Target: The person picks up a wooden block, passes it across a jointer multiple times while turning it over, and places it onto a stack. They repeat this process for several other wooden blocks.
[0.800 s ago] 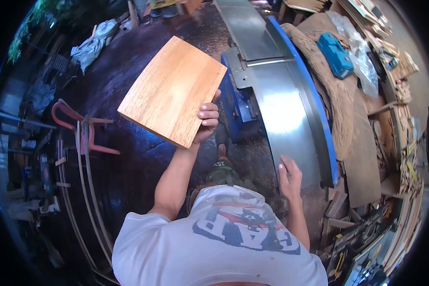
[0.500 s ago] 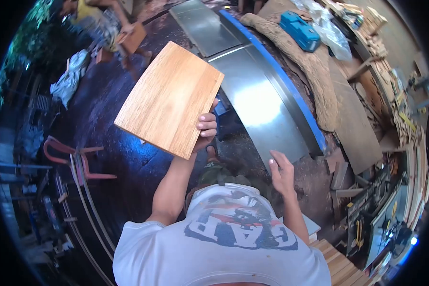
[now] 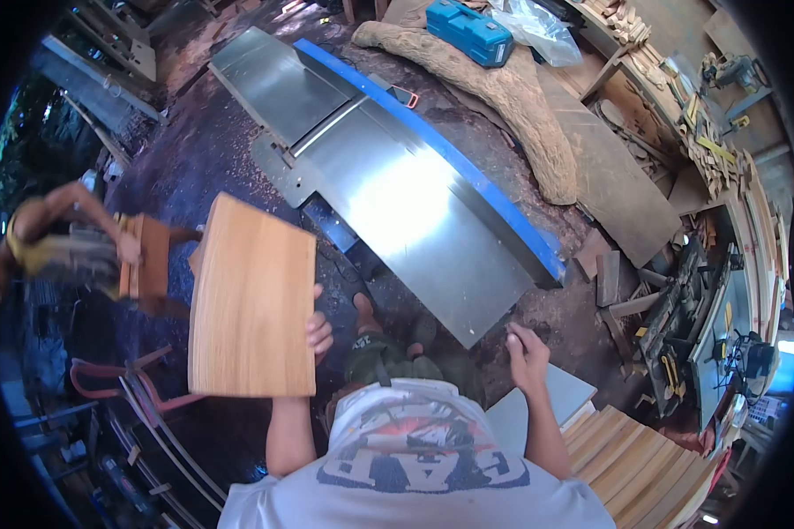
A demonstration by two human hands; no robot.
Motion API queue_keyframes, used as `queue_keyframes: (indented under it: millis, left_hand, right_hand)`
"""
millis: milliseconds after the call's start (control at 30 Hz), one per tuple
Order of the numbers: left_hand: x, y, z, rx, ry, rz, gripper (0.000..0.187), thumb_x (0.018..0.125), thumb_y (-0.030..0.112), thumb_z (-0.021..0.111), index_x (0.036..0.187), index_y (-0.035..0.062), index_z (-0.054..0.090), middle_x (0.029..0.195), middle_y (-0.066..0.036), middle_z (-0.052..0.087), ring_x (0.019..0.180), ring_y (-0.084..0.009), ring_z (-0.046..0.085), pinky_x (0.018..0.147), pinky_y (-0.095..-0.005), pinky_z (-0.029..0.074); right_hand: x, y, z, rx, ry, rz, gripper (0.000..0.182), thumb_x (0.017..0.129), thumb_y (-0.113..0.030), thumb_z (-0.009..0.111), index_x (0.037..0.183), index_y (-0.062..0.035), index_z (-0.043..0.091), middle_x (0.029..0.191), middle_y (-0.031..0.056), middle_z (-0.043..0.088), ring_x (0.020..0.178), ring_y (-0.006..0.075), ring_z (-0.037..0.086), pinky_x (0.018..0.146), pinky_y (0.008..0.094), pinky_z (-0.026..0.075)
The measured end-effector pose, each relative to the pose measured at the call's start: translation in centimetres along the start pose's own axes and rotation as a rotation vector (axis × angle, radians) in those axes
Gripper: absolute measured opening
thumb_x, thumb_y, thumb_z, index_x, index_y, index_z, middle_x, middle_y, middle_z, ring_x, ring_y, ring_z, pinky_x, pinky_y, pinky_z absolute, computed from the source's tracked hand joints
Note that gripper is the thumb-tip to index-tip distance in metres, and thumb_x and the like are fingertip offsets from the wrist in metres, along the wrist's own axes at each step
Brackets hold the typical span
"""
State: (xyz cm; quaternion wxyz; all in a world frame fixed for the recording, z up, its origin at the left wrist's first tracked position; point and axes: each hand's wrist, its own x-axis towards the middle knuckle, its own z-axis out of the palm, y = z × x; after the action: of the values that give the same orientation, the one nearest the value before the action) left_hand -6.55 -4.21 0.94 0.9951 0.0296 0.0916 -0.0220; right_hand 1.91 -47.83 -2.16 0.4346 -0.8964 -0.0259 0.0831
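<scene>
My left hand [image 3: 318,336] grips the right edge of a wooden board [image 3: 254,304], its fingers showing on the near face and the rest of the hand behind it. The board is light brown, nearly upright and slightly curved along its top edge. My right hand [image 3: 528,354] is held off the near end of a jointer's shiny metal bed [image 3: 415,238], with loosely bent fingers and nothing visible in them. A blue-edged fence [image 3: 450,150] runs along the far side of the bed.
At the left, another person [image 3: 66,242] holds brown wooden pieces [image 3: 148,257]. A stack of wooden strips [image 3: 635,463] lies at my lower right. Beyond the jointer are a rough log [image 3: 485,88] and a teal toolbox [image 3: 469,33]. A pink chair [image 3: 106,375] stands lower left.
My left hand has brought the board lower and to the left, turning it more upright. My right hand's fingers have bent a little. The view has swung, so the jointer appears further left.
</scene>
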Motion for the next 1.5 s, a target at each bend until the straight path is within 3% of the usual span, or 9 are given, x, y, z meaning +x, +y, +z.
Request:
queue_keyframes:
  millis: [100, 433, 633, 733, 833, 967, 1100, 1267, 1500]
  left_hand:
    - [-0.7, 2.6, -2.3, 0.007, 0.044, 0.028, 0.082, 0.104, 0.057, 0.044, 0.162, 0.0025, 0.025, 0.091, -0.013, 0.054, 0.075, -0.0234, 0.05, 0.07, -0.0382, 0.046]
    - [7.1, 15.8, -8.3, 0.229, -0.1, -0.183, 0.074, 0.106, 0.055, 0.042, 0.159, 0.0038, 0.032, 0.11, -0.019, 0.063, 0.091, -0.0275, 0.061, 0.075, -0.0421, 0.05]
    - [13.2, 12.9, -5.3, 0.421, 0.212, 0.115, 0.073, 0.107, 0.055, 0.04, 0.156, 0.0016, 0.038, 0.118, -0.019, 0.064, 0.099, -0.028, 0.063, 0.082, -0.044, 0.051]
    - [16.1, 6.7, -2.3, 0.76, 0.459, 0.282, 0.072, 0.107, 0.056, 0.04, 0.154, 0.0006, 0.041, 0.122, -0.02, 0.065, 0.103, -0.0282, 0.064, 0.085, -0.0449, 0.052]
    - [16.8, -1.1, -0.9, 1.123, 0.49, 0.203, 0.067, 0.109, 0.053, 0.039, 0.141, -0.0031, 0.056, 0.129, -0.019, 0.066, 0.117, -0.0253, 0.063, 0.099, -0.0414, 0.051]
    - [18.8, -8.6, -4.1, 1.289, 0.445, 0.162, 0.066, 0.111, 0.049, 0.038, 0.135, -0.0096, 0.059, 0.129, -0.022, 0.067, 0.113, -0.0282, 0.066, 0.103, -0.0405, 0.05]
    - [18.2, -12.1, -0.1, 1.541, 0.466, 0.234, 0.091, 0.097, 0.046, 0.069, 0.154, -0.0138, 0.032, 0.144, -0.034, 0.054, 0.129, -0.039, 0.06, 0.105, -0.0447, 0.05]
    - [20.6, -15.5, 3.1, 1.299, 0.222, 0.013, 0.115, 0.095, 0.066, 0.062, 0.157, -0.0184, 0.014, 0.161, -0.041, 0.024, 0.151, -0.0444, 0.033, 0.124, -0.046, 0.029]
    - [25.9, -17.8, 5.4, 1.353, 0.406, 0.168, 0.118, 0.092, 0.06, 0.065, 0.153, -0.0233, 0.009, 0.158, -0.05, 0.012, 0.15, -0.0548, 0.026, 0.125, -0.0458, 0.028]
  right_hand:
    - [-0.1, 1.9, -0.3, -0.076, 0.071, 0.044, 0.028, 0.101, -0.014, 0.062, 0.119, 0.0055, 0.071, 0.103, 0.0174, 0.074, 0.09, 0.0218, 0.072, 0.082, 0.0337, 0.057]
    - [-6.1, 2.5, 0.9, -0.113, 0.257, 0.663, 0.028, 0.104, -0.014, 0.06, 0.119, 0.0075, 0.07, 0.1, 0.0175, 0.074, 0.083, 0.0215, 0.073, 0.076, 0.0335, 0.059]
    - [3.7, -7.5, 2.0, 0.023, 0.201, 0.382, 0.032, 0.099, -0.016, 0.065, 0.124, 0.0042, 0.068, 0.111, 0.0201, 0.073, 0.098, 0.0278, 0.072, 0.089, 0.0368, 0.056]
    - [8.8, -14.3, 1.5, 0.541, -0.094, 0.163, 0.082, 0.091, -0.039, 0.078, 0.154, 0.0004, 0.044, 0.139, 0.018, 0.064, 0.117, 0.0252, 0.065, 0.101, 0.0369, 0.051]
    - [11.1, -21.2, 2.1, 0.246, -0.417, 0.005, 0.111, 0.075, -0.037, 0.092, 0.16, 0.0005, 0.03, 0.147, 0.0219, 0.055, 0.127, 0.0277, 0.059, 0.106, 0.0423, 0.048]
    - [13.4, -20.9, 1.2, 0.025, -0.21, -0.083, 0.096, 0.076, -0.038, 0.088, 0.148, 0.0055, 0.042, 0.126, 0.0244, 0.069, 0.116, 0.0366, 0.069, 0.099, 0.0425, 0.053]
    - [16.2, -18.9, -0.5, -0.496, -0.229, -0.325, 0.087, 0.076, -0.038, 0.084, 0.144, 0.0042, 0.049, 0.113, 0.0252, 0.073, 0.107, 0.0394, 0.072, 0.096, 0.044, 0.055]
    - [21.0, -15.6, -0.7, -0.494, -0.128, -0.392, 0.083, 0.075, -0.037, 0.085, 0.14, 0.0039, 0.054, 0.112, 0.0315, 0.071, 0.105, 0.0458, 0.071, 0.093, 0.047, 0.056]
    - [24.3, -18.0, 2.6, -0.644, -0.107, -0.473, 0.089, 0.079, -0.037, 0.082, 0.148, 0.0027, 0.044, 0.119, 0.0326, 0.069, 0.111, 0.0474, 0.068, 0.095, 0.0516, 0.054]
